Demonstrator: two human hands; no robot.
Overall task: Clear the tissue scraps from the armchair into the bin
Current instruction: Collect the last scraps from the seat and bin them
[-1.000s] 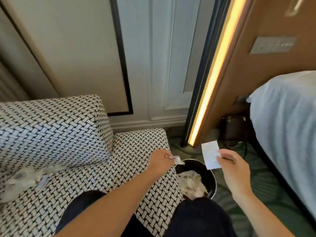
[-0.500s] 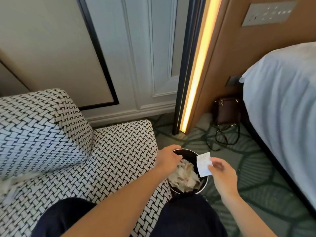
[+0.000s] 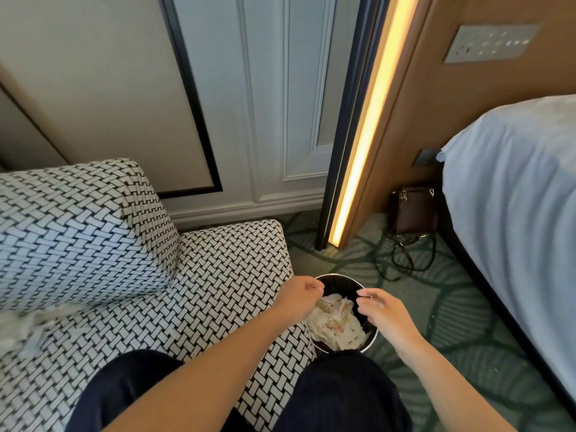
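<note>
Hovering over a round black bin packed with crumpled tissue, a person's left hand and right hand hang empty, fingers loosely curled; more tissue scraps lie far left of the left hand on the woven-pattern armchair.

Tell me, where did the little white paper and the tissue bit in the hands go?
Both were let go. The left hand moved over the bin and no longer shows its tissue scrap; the right hand came down over the bin too, and its white slip is gone, presumably dropped among the tissues. More tissue scraps still lie on the armchair.
</note>
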